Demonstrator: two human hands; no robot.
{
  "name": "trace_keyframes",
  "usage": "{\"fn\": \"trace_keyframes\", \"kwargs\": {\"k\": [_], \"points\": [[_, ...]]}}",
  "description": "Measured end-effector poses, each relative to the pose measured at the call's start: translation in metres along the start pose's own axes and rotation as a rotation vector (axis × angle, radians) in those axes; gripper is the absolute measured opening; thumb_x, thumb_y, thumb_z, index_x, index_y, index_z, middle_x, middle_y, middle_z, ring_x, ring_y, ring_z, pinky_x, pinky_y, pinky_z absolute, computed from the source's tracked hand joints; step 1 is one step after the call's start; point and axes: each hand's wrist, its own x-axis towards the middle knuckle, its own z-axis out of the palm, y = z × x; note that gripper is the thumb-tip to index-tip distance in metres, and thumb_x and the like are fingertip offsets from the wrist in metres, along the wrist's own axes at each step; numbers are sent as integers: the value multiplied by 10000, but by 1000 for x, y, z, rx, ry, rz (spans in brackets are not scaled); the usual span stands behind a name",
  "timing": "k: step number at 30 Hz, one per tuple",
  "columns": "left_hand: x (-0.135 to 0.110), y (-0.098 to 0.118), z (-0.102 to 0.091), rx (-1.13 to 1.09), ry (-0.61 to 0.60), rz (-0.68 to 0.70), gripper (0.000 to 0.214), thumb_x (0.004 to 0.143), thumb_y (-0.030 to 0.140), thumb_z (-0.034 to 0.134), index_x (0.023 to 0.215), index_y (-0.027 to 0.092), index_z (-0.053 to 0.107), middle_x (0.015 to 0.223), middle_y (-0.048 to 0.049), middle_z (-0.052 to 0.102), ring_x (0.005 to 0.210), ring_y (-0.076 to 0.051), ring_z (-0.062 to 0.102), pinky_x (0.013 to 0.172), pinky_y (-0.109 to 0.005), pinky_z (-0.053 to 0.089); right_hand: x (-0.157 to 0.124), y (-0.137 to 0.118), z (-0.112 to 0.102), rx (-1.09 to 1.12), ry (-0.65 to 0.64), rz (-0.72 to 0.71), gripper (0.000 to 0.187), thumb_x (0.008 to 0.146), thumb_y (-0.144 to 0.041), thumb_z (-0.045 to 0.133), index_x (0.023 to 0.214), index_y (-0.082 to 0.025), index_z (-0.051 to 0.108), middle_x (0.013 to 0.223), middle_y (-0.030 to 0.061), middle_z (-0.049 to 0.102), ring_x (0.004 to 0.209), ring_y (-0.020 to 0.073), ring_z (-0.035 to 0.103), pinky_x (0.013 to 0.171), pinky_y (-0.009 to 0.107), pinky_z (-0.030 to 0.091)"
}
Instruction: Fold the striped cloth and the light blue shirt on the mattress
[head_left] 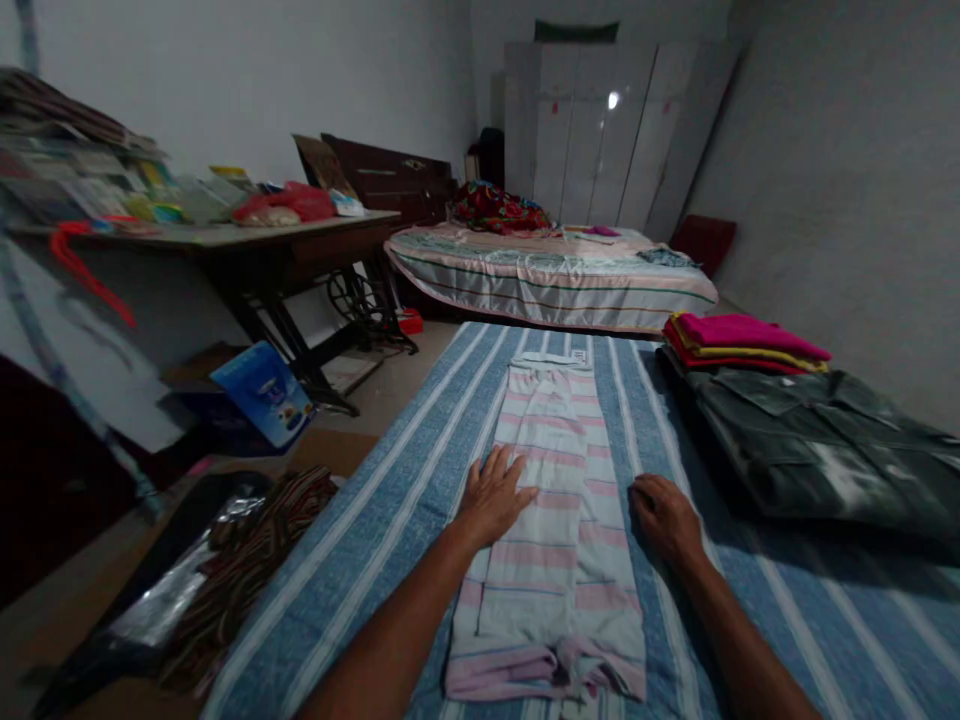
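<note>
Here's striped cloth, pink on white, folded, mid-width on blue sheet, long axis running near edge toward far edge, near end bunched. Left hand, nearer, fingers spread, rests on its left side; right hand loosely curled, just beside right side. Toward right edge, dark creased garments, bright folded stack. Beyond far edge, shiny-covered bed.

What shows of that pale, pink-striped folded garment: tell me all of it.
The pale, pink-striped cloth garment lies folded into a long, flat strip on the blue, white-striped cloth. Thin blue lines cross it; the fabric looks soft and lightly creased. Its far end has a pale band with a small marked patch; the near end is bunched. The left grip rests open on its left side; the right grip curls near its right edge.
</note>
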Motion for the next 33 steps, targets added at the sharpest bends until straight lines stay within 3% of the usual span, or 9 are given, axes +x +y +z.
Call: {"fn": "trace_keyframes", "kwargs": {"k": [12,17,21,23,28,30,33], "points": [[4,3,2,26,-24,-15,615,926,545,338,1432,197,337,1547,-139,225,1440,-278,121,1121,-516,143,2,-3,-7,-21,-12,15,268,851,-250,403,846,-176,661,971,89,650,918,214,574,835,321,436],[0,9,-3,44,-9,-7,547,932,480,385,1389,180,407,1529,-139,276,1426,-300,170,1117,-508,174,3,-6,-12,-14,-33,22,244,851,-237,423,862,-172,658,968,89,651,912,215,580,841,325,443],[-29,15,-11,64,2,101,510,928,434,431,1351,151,455,1518,-155,294,1421,-294,194,1126,-513,172,-19,-33,-26,25,-32,-29,248,873,-311,472,961,-158,646,1048,118,644,1007,244,581,912,378,447],[-52,20,-13,42,-3,215,511,919,447,450,1341,159,465,1507,-148,320,1415,-283,218,1131,-510,175,-39,-57,-38,89,-58,-155,257,894,-337,494,1048,-175,621,1137,118,621,1088,249,555,946,403,440],[-107,30,-9,-9,-52,490,556,860,410,568,1351,180,444,1488,-127,366,1392,-278,282,1118,-489,265,-89,-113,-68,140,-319,-467,413,854,-286,562,1250,-183,507,1290,122,548,1229,266,468,1016,447,406],[-116,30,-6,-14,-30,521,560,854,385,581,1353,178,435,1477,-129,383,1385,-276,301,1118,-493,278,-101,-119,-68,97,-370,-516,457,828,-264,569,1270,-178,490,1306,128,541,1243,285,459,1022,473,400],[-118,29,-4,-23,4,525,549,855,372,581,1343,163,439,1464,-146,397,1374,-285,321,1105,-513,303,-112,-112,-55,31,-329,-541,445,819,-211,534,1261,-175,492,1297,130,553,1231,286,476,1002,476,417]]}}
